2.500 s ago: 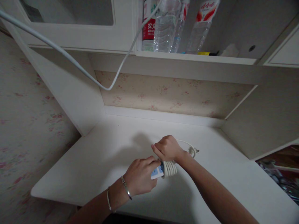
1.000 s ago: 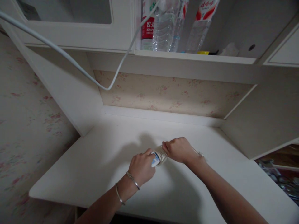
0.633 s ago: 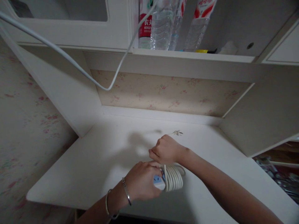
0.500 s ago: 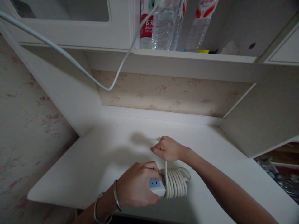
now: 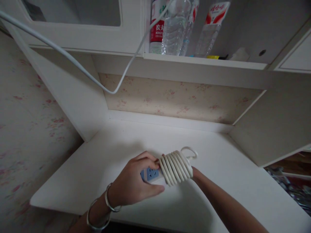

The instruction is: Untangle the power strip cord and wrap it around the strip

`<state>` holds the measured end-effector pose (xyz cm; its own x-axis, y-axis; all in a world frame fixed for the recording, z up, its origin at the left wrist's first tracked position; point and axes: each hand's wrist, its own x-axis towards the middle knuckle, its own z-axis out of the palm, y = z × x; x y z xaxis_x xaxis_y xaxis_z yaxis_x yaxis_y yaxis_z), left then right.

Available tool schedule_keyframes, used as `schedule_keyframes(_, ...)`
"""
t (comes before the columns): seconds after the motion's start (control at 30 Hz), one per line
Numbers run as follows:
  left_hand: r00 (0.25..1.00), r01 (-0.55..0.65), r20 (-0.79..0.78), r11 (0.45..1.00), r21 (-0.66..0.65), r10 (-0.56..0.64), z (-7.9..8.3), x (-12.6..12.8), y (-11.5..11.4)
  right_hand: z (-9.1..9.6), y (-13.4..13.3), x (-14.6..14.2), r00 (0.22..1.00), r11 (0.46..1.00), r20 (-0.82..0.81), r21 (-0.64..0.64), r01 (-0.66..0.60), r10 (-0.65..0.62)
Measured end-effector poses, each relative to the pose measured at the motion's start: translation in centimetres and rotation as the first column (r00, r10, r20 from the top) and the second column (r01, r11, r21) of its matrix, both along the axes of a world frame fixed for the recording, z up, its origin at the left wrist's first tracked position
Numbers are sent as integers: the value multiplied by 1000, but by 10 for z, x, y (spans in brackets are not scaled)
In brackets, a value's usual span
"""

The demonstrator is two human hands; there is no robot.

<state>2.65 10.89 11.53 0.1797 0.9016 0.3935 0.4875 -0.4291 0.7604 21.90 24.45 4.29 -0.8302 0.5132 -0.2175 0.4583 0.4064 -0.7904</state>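
A white power strip [image 5: 149,174] with a blue socket face is held just above the white desk [image 5: 102,152]. Its white cord [image 5: 176,163] is wound round it in several tight turns, and a small loop sticks out at the far end. My left hand [image 5: 130,184] is closed round the near end of the strip, thumb under, fingers over. My right hand [image 5: 195,172] is almost wholly hidden behind the coil, with only the wrist showing, so its fingers cannot be seen.
Above the desk a shelf [image 5: 206,61] carries plastic water bottles [image 5: 173,27] and a yellow item. A second white cable [image 5: 73,61] hangs slack from the upper left up to the shelf. Floral wallpaper lies left and behind. Clutter shows at the lower right [image 5: 289,184].
The right hand has gone from above the coil to behind it. The loose end it held is now a small loop at the coil's far end. The strip moved slightly away from me.
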Motion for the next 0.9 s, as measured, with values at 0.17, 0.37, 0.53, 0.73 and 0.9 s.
schedule_keyframes(0.17,965,-242,-73,964,114,251,-12,-13,13,-22,-21,25,999,944,-15,-328,-38,35)
schedule_keyframes(0.37,830,-468,-287,877,107,478,-51,-13,37,4,-54,34,996,997,94,77,-3,-4)
schedule_keyframes(0.53,820,-383,-445,923,41,360,-69,-1,38,39,-67,24,999,984,-28,-175,-44,40)
schedule_keyframes(0.73,902,-130,-425,988,-87,81,-72,17,20,54,-43,17,931,760,-364,-603,-242,7)
schedule_keyframes(0.9,909,36,-409,992,-122,-83,-75,31,5,44,-23,5,930,681,-363,-698,-223,-67)
